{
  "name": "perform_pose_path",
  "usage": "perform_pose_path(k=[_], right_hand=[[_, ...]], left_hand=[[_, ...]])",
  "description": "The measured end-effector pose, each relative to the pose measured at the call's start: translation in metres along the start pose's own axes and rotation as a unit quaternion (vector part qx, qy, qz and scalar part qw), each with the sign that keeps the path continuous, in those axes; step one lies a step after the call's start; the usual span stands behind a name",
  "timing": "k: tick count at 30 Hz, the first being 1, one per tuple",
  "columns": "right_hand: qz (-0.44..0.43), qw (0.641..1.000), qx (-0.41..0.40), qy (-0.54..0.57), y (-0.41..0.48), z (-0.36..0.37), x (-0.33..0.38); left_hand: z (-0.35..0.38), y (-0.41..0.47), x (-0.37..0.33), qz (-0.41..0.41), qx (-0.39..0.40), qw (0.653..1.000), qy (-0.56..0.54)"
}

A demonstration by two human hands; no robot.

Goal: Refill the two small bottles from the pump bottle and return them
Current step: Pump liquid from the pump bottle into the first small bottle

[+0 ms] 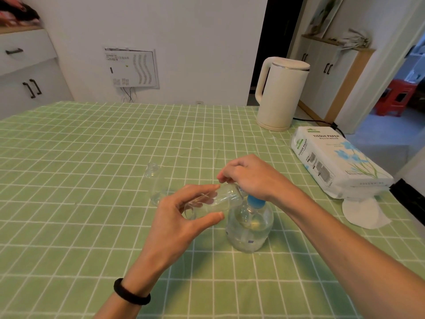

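1. At frame centre, first small bottle (pixel 213 201): clear, tipped nearly flat, neck pointing right, body pinched between thumb and fingers of left hand (pixel 181 217).
2. Just left of centre, second small bottle (pixel 156 187): clear, upright, neck uncapped, apart from the other two.
3. Right of centre, lower down, pump bottle (pixel 249 226): clear, round-shouldered, blue collar, upright, top hidden under right hand (pixel 250 178).

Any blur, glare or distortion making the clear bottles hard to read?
Head view: wide-angle lens bows the tablecloth grid; soft even light, no glare; the tilted bottle in the left hand and the standing bottle nearly vanish against the cloth; right hand hides the top of the pump bottle.
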State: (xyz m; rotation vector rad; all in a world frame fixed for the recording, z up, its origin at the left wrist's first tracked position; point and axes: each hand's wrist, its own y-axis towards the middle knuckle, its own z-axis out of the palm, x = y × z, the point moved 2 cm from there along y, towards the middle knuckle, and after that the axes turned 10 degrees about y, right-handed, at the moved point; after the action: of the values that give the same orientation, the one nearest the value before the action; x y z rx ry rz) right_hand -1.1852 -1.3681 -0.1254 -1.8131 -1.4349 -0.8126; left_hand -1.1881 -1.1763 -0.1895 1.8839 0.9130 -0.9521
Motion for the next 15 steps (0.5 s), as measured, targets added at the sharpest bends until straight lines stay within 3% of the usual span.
perform_pose_path(k=[15], right_hand=[[-0.002,1.000,-0.013,0.000,0.0028,-0.0042,0.0038]], left_hand=[[-0.0018,0.0035,-0.0044,0.022,0.001,1.000,-0.001]])
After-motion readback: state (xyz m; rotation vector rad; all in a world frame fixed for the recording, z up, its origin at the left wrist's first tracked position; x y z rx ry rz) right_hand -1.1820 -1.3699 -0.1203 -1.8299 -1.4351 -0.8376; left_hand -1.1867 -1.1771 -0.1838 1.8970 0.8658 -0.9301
